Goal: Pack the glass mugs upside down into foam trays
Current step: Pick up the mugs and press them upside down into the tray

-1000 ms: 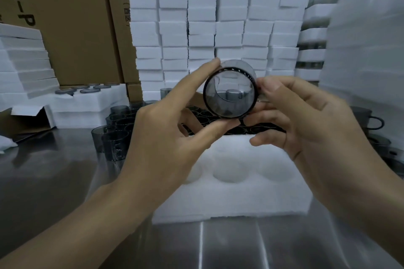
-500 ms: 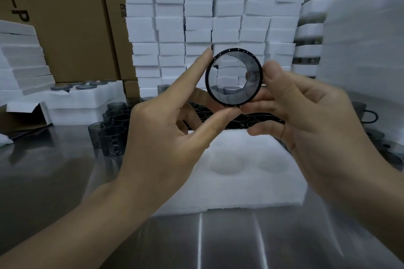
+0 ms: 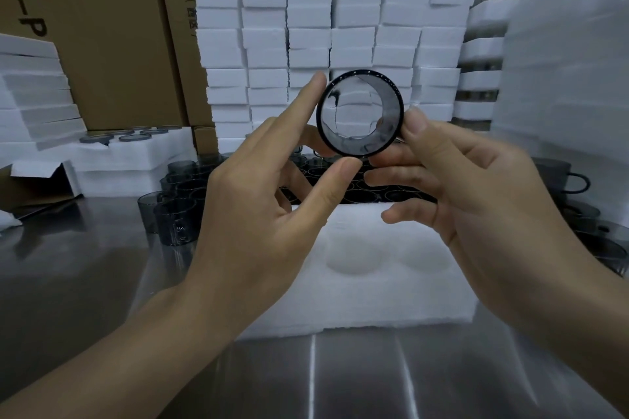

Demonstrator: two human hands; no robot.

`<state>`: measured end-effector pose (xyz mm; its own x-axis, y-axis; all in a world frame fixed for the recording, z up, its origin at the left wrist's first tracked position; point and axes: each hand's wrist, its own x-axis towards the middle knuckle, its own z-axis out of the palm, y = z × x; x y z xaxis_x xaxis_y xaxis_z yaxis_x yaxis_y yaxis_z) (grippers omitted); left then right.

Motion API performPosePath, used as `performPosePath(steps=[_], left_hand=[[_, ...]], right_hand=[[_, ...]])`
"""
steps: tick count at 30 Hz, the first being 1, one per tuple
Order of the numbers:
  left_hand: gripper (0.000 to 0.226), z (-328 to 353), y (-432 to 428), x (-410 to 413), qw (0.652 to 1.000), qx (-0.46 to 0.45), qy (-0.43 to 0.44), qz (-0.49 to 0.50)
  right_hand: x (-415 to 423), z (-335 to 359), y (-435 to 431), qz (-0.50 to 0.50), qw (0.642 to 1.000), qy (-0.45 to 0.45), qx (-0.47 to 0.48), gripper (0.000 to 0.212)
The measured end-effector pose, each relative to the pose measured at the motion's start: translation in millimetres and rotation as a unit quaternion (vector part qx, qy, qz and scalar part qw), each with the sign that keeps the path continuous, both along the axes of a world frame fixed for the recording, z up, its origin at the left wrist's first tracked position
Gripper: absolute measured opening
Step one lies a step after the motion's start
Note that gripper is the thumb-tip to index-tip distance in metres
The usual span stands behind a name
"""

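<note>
I hold a smoky grey glass mug (image 3: 360, 113) up in front of me, lying on its side so I look straight through its round end. My left hand (image 3: 258, 201) pinches its rim between forefinger and thumb. On the mug's right side my right hand (image 3: 452, 180) grips it with thumb and fingers. Below the hands lies a white foam tray (image 3: 367, 286) with round hollows, none holding a mug where I can see. Behind it stand several grey mugs (image 3: 177, 214) on the steel table.
A wall of stacked white foam blocks (image 3: 326, 17) rises at the back. Brown cardboard boxes (image 3: 102, 31) stand at the left, with a foam tray of upturned mugs (image 3: 136, 150) below them. More mugs with handles (image 3: 571, 180) and foam stacks fill the right side.
Both hands have raised the mug higher and turned it so its round end faces me squarely. The view has tilted slightly upward.
</note>
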<state>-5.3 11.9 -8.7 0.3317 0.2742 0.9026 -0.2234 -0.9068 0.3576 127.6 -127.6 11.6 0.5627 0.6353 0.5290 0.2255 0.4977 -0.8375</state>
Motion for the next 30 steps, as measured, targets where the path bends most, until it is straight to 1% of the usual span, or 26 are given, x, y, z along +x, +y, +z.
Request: performPosePath(steps=[7, 11, 13, 16, 19, 21, 22, 26, 30], left_hand=[[0.067, 0.1, -0.8, -1.1, 1.000, -0.022, 0.008, 0.001], [0.065, 2.2, -3.4, -2.2, 1.000, -0.023, 0.015, -0.011], [0.063, 2.3, -4.2, -2.1, 0.999, -0.019, 0.030, -0.025], [0.061, 2.6, -3.9, -4.1, 0.996, -0.032, 0.061, -0.048], [0.043, 3.3, -3.9, -7.8, 0.993, -0.057, 0.062, -0.079], [0.029, 4.3, -4.4, -7.6, 0.993, -0.076, 0.053, -0.080], [0.027, 5.2, -4.8, -6.6, 0.992, -0.087, 0.051, -0.078], [0.037, 5.7, -5.9, -3.5, 0.988, -0.123, 0.043, -0.080], [0.035, 6.9, -6.4, -3.0, 0.979, -0.166, 0.053, -0.106]], right_hand=[[2.4, -0.4, 0.4, 0.004, 1.000, -0.011, -0.015, 0.035], [0.6, -2.7, 1.0, 0.014, 0.998, -0.067, -0.003, 0.047], [0.3, -6.0, 2.6, -0.014, 0.993, -0.114, 0.017, 0.052], [3.0, -12.0, 4.3, -0.084, 0.980, -0.180, 0.029, 0.053], [6.9, -16.0, 4.3, -0.158, 0.959, -0.234, 0.022, 0.055], [9.2, -16.7, 4.0, -0.191, 0.942, -0.277, 0.021, 0.056], [10.2, -17.1, 4.0, -0.201, 0.934, -0.293, 0.022, 0.058], [9.4, -17.7, 3.8, -0.216, 0.922, -0.321, 0.029, 0.059], [7.7, -17.9, 4.0, -0.218, 0.921, -0.321, 0.024, 0.056]])
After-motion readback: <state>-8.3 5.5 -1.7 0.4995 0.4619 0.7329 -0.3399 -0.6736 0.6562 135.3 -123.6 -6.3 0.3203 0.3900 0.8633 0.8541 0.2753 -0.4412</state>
